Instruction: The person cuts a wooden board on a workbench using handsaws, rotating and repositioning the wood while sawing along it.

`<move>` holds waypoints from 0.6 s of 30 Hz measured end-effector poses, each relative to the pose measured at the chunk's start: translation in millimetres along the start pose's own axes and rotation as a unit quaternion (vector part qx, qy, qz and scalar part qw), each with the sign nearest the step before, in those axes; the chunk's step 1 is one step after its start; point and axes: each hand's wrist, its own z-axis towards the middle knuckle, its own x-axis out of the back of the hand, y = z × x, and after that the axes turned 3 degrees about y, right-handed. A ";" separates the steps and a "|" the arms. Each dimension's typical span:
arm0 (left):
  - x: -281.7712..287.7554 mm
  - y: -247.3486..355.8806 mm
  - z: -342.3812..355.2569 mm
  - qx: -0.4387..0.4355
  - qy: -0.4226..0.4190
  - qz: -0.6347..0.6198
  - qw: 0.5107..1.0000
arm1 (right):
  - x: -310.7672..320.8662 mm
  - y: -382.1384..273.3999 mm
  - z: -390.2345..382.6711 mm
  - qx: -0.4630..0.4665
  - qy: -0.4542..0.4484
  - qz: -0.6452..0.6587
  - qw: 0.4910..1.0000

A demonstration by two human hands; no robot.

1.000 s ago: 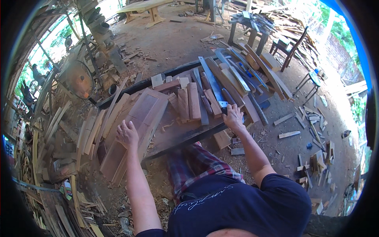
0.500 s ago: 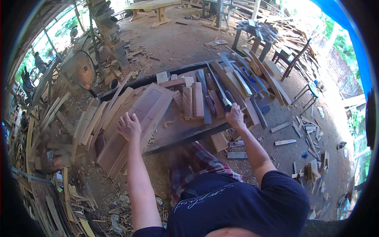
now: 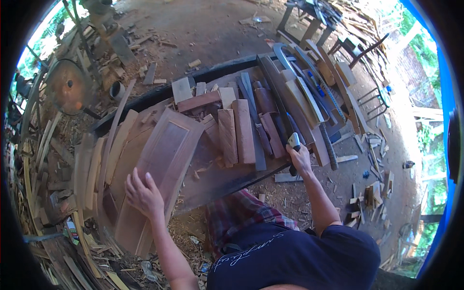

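My left hand (image 3: 144,193) lies with fingers apart on a reddish wooden panel (image 3: 163,154) that has a grooved rectangle on it. My right hand (image 3: 300,159) is closed on the black handle of a handsaw (image 3: 275,96), whose long blade is turned nearly edge-on and reaches away along the pile. Wooden blocks (image 3: 241,130) and dark strips lie between my hands. Just right of the handsaw are long strips, curved pieces and blue-marked tools (image 3: 314,83), all on a dark-edged bench (image 3: 256,179).
Loose boards (image 3: 92,169) stand at the left, near a round rusty disc (image 3: 72,87). Beyond the bench are a cluttered work table (image 3: 309,14), a chair (image 3: 367,53) and a metal stool (image 3: 374,104). Offcuts (image 3: 372,195) litter the dirt floor at right.
The view has tipped down. My right hand has turned the handsaw from showing its flat blade to nearly edge-on. My left hand has shifted down and left along the panel.
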 end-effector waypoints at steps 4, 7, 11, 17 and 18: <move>3.1 2.8 2.8 0.010 -0.034 0.000 0.999 | -1.7 0.6 -5.0 0.043 0.017 -0.065 0.997; 5.3 2.9 4.1 0.009 -0.044 0.000 0.999 | 0.5 -7.3 -12.0 0.063 0.048 -0.032 0.996; 3.7 3.2 6.3 0.017 -0.049 -0.012 0.999 | 7.7 -28.6 -26.6 0.114 0.058 -0.016 0.992; 6.3 9.4 15.8 0.066 -0.088 0.018 0.994 | 11.6 -69.2 -64.7 0.136 -0.080 0.028 0.987; 5.5 11.1 19.3 0.103 -0.112 0.036 0.988 | 8.1 -75.2 -71.6 0.147 -0.106 0.035 0.983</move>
